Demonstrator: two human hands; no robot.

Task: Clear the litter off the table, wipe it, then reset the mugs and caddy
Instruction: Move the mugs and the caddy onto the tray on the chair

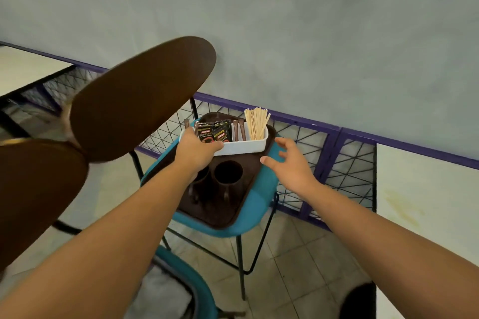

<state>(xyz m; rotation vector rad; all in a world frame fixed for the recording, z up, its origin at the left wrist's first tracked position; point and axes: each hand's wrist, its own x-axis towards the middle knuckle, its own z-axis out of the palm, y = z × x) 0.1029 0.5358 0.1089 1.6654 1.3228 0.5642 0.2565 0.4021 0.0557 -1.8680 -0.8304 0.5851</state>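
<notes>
Left hand [199, 147] apparently gripping white caddy [241, 146] of sachets [215, 132], sticks [255, 123], right hand [290, 163] spread empty

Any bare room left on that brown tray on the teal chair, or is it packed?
Tray is mostly crowded: white caddy fills the far edge, two mugs the middle. Bare strips: right of the mugs up to the rim, and the near corner. Left hand grips the caddy's left end; right hand hovers open beside it.

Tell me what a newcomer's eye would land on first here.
The white caddy of coffee sachets and wooden stirrers stands out at the centre, on a brown tray over a teal chair seat. The left hand grips its left end; the right hand reaches in, fingers spread.
</notes>
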